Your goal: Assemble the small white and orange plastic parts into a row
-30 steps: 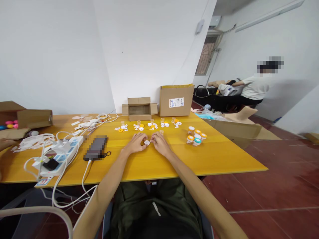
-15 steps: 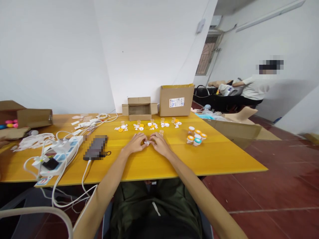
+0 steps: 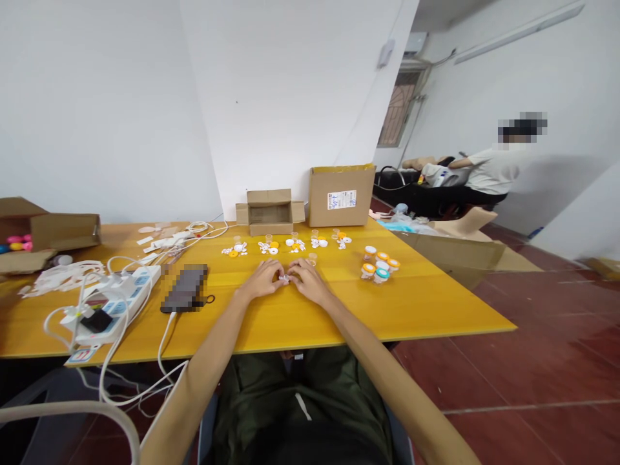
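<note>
Between the fingertips of both hands is a small white part (image 3: 284,278), held just above the table; its exact kind is too small to make out. My left hand (image 3: 264,279) pinches it from the left, and my right hand (image 3: 306,280) pinches it from the right. Just beyond my right fingers stands a small clear cup (image 3: 312,259). Farther back lies a row of small piles: white parts (image 3: 295,245), orange rings (image 3: 233,254) and clear cups (image 3: 268,239). To the right stands a cluster of small capped jars (image 3: 382,265) with orange, white and teal lids.
An open cardboard box (image 3: 270,213) and a taller closed carton (image 3: 341,197) stand at the back. On the left are a phone (image 3: 185,289), a power strip (image 3: 119,307) with cables, and a box (image 3: 65,231) beside coloured balls. A person (image 3: 491,169) sits at far right.
My hands stay close together on the small white part, with slight finger movement. The whole view has shifted a little. The seated person's arm has moved slightly.
</note>
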`<state>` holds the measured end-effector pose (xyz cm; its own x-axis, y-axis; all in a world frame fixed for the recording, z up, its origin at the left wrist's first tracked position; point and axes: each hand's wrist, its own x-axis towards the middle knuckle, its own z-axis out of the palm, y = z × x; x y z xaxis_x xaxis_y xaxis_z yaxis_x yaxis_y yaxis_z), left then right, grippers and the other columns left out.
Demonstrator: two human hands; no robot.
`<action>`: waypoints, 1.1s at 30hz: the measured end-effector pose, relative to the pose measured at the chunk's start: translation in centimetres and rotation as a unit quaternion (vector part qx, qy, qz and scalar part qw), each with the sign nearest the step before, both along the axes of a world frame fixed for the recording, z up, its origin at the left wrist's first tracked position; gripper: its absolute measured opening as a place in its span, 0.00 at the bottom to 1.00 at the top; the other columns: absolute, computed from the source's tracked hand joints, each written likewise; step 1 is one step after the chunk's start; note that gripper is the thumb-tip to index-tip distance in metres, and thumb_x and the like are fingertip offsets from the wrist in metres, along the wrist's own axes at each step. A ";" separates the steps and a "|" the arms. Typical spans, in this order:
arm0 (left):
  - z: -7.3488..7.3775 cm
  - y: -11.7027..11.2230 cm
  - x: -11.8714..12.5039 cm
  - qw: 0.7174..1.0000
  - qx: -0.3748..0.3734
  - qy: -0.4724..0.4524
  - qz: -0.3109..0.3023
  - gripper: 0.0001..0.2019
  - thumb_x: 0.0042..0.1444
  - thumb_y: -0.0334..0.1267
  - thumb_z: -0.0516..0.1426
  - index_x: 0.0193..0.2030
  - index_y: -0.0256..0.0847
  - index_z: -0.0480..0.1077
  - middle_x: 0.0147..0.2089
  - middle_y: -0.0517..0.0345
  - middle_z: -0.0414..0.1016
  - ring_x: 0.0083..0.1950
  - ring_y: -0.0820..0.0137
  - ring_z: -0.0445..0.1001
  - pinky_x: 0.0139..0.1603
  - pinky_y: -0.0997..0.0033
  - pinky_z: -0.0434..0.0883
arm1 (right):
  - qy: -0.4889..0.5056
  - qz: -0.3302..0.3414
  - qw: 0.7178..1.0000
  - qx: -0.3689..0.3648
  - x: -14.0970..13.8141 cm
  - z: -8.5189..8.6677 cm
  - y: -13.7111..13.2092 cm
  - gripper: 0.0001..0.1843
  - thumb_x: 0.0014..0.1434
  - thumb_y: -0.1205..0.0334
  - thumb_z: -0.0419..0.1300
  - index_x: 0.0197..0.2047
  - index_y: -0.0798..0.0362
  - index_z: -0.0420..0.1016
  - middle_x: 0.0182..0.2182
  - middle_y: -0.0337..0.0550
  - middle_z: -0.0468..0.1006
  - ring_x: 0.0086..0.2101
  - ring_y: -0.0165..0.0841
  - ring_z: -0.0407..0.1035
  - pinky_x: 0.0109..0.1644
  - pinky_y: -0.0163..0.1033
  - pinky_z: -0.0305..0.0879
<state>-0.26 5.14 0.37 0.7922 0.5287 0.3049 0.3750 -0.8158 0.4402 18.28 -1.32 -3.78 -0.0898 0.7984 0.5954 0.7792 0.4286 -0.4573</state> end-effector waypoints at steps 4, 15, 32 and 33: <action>0.1 -0.1 0.0 1.000 0.000 -0.005 0.001 0.05 0.59 0.41 0.60 0.37 0.45 0.70 0.41 0.57 0.76 0.48 0.61 0.73 0.57 0.58 0.67 | -0.003 0.000 1.000 0.003 0.0 0.1 0.0 0.09 0.61 0.72 0.61 0.37 0.48 0.79 0.43 0.46 0.75 0.46 0.38 0.70 0.53 0.46 0.68; 0.3 -0.2 -0.1 1.000 0.021 -0.009 0.000 0.03 0.58 0.40 0.59 0.38 0.46 0.72 0.42 0.56 0.78 0.49 0.61 0.74 0.58 0.58 0.69 | -0.004 -0.002 1.000 0.008 0.0 -0.1 0.2 0.08 0.62 0.70 0.61 0.37 0.48 0.79 0.43 0.46 0.75 0.46 0.38 0.70 0.53 0.46 0.68; 1.2 -0.2 -0.5 0.999 0.038 0.027 0.017 0.11 0.58 0.32 0.56 0.36 0.47 0.80 0.40 0.56 0.82 0.47 0.62 0.79 0.55 0.63 0.73 | -0.034 -0.014 0.999 0.016 -0.4 0.9 -0.7 0.05 0.65 0.66 0.61 0.37 0.48 0.78 0.42 0.46 0.77 0.45 0.38 0.71 0.51 0.45 0.69; 1.2 -0.1 -0.5 0.999 0.037 0.029 0.020 0.11 0.57 0.32 0.56 0.36 0.47 0.80 0.40 0.56 0.82 0.47 0.62 0.79 0.55 0.64 0.72 | -0.039 -0.014 0.999 0.011 -0.5 1.0 -0.9 0.05 0.65 0.65 0.62 0.37 0.49 0.79 0.43 0.46 0.77 0.45 0.38 0.71 0.51 0.45 0.69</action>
<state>-0.73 5.03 1.60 0.7886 0.5380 0.2978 0.4312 -0.8291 0.3560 17.81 -2.19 -2.75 -0.1142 0.7877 0.6053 0.8244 0.4151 -0.3847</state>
